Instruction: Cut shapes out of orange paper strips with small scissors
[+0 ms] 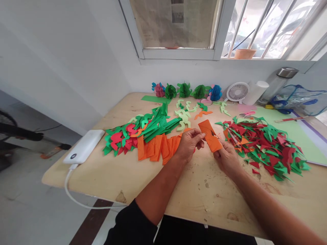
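A folded piece of orange paper [214,143] is held up over the middle of the table, with a dark notch or slit at its right edge. My left hand [190,143] pinches its left side between thumb and fingers. At the lower right corner my right hand [227,158] is closed on the same paper; a small greyish bit beside its thumb is too unclear to name. Left of my left hand lies a row of folded orange paper strips [155,148]. Behind them are green paper strips [160,124] and a pile of red and green cut shapes [121,139].
A heap of red and green scraps [273,149] lies on the right. Pale green cutouts [182,119] and pink scissors [247,113] are farther back. Honeycomb paper figures [184,90], a small fan [237,92] and a bottle [277,85] line the wall. A white power bank [84,146] sits at left.
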{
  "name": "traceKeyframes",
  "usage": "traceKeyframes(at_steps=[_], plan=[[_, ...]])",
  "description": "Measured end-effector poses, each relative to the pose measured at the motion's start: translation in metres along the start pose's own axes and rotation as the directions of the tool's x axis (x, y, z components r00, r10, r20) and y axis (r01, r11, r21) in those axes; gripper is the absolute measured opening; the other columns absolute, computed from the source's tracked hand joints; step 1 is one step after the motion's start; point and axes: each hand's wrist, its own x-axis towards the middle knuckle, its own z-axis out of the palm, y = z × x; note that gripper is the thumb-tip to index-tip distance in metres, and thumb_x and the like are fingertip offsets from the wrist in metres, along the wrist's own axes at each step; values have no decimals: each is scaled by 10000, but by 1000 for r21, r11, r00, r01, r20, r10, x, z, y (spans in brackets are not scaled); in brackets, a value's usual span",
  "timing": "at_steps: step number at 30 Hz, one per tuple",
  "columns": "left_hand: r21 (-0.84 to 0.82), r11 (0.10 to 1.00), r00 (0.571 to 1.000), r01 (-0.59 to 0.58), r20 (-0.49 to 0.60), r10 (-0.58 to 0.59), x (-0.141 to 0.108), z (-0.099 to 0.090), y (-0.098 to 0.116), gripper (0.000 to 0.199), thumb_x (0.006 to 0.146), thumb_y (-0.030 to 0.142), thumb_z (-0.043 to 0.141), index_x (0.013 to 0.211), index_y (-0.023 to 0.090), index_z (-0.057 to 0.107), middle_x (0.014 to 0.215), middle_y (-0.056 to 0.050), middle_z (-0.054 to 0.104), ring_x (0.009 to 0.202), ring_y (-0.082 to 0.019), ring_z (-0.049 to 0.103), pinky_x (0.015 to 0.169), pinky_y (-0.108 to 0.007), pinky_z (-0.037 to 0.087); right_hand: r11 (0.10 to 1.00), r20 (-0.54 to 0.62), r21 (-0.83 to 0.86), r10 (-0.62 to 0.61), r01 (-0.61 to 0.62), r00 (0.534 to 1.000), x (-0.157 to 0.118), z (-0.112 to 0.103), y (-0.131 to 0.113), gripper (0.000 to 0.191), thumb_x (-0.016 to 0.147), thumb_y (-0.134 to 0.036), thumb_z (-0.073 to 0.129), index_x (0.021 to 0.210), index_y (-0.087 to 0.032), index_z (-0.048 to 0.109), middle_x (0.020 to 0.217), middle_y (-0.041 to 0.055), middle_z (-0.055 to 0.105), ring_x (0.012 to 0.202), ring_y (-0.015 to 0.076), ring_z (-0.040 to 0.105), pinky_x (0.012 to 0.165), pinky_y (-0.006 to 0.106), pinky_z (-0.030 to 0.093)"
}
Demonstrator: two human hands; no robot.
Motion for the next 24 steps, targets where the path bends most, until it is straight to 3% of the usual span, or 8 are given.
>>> traceKeyframes(at_steps=[12, 24], plan=[[65, 998, 1000, 3, -2, -2, 1, -4, 6, 268, 603, 309, 730, 649, 159, 512, 532, 34, 565, 399, -59, 496, 393, -183, 273, 1000, 23, -5, 4, -4, 1000, -1, 4, -6, 490, 761, -591, 616, 565, -188, 421, 466, -76, 283, 416, 47, 179, 398, 223, 113], [200, 979, 998, 42, 28, -48, -2, -10, 15, 219, 633, 289, 713, 643, 157, 538, 489, 29, 534, 423, -63, 485, 425, -189, 297, 997, 64, -59, 48, -44, 997, 1, 0, -5, 462, 768, -608, 595, 623, -193, 450, 457, -88, 262, 401, 49, 183, 388, 217, 109]])
